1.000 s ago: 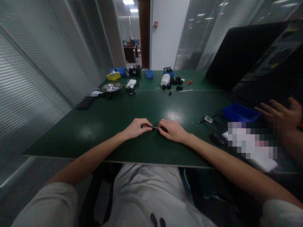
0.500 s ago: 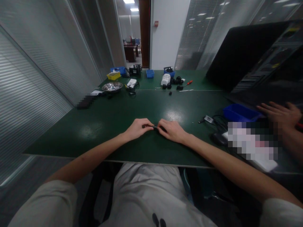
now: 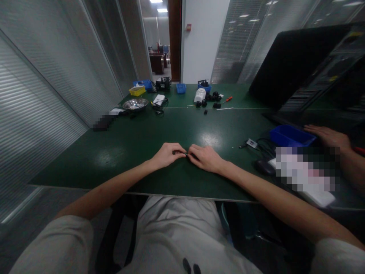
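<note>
Both of my hands rest on the dark green table (image 3: 137,144), fingertips meeting near its front edge. My left hand (image 3: 167,154) and my right hand (image 3: 205,158) each pinch one end of a small black part (image 3: 186,153). Most of the part is hidden by my fingers, so its shape is unclear. My forearms lie across the table edge above my lap.
Another person's hand (image 3: 327,137) lies flat at the right, beside a blue tray (image 3: 289,136) and a large black computer case (image 3: 308,72). A black mouse (image 3: 264,166) and cables sit nearby. A metal bowl (image 3: 135,104), small bins and a red screwdriver (image 3: 228,99) stand at the far side.
My fingertips have closed together around the small black part. The other person's hand at the right has dropped lower and now lies flat on the table.
</note>
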Motion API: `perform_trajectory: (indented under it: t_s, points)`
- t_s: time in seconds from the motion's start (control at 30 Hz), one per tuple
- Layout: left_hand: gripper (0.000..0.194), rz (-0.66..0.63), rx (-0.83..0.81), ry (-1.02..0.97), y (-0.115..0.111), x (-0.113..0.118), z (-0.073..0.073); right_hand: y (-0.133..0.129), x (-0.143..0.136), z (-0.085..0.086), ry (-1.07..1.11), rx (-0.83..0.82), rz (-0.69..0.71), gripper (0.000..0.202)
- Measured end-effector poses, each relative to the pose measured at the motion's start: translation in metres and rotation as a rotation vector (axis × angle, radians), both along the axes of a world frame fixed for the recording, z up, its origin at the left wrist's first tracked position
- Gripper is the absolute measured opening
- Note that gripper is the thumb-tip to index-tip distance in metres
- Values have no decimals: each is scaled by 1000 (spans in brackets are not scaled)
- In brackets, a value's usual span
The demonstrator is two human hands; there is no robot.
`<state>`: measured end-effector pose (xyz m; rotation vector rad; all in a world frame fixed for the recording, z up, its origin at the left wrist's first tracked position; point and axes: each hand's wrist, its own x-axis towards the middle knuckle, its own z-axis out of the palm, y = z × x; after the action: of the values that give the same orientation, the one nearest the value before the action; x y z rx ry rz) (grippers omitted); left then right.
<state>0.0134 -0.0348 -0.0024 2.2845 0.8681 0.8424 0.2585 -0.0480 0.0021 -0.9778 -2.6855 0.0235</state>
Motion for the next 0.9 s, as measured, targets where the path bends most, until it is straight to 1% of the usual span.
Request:
perform_trajectory:
  t_s: [0.2,0.4,0.53,0.67,0.8,0.9]
  points:
    - [16,11,4,-42,1,0,-5,2,1,-1,13,-17,-18,25]
    - [18,-23,25,-33,2,-2,-4,-1,0,3,8,-22,-44,24]
    - [18,-9,35,-22,1,-1,-3,-2,-2,3,-16,-14,-63,26]
    - [20,2,-4,-22,1,-2,-1,-3,-2,2,-5,-8,-62,29]
    - [21,21,-51,-13,1,-4,1,-1,0,2,5,-16,-40,26]
    - [21,35,-47,-2,1,-3,1,-1,1,2,-2,-9,-35,25]
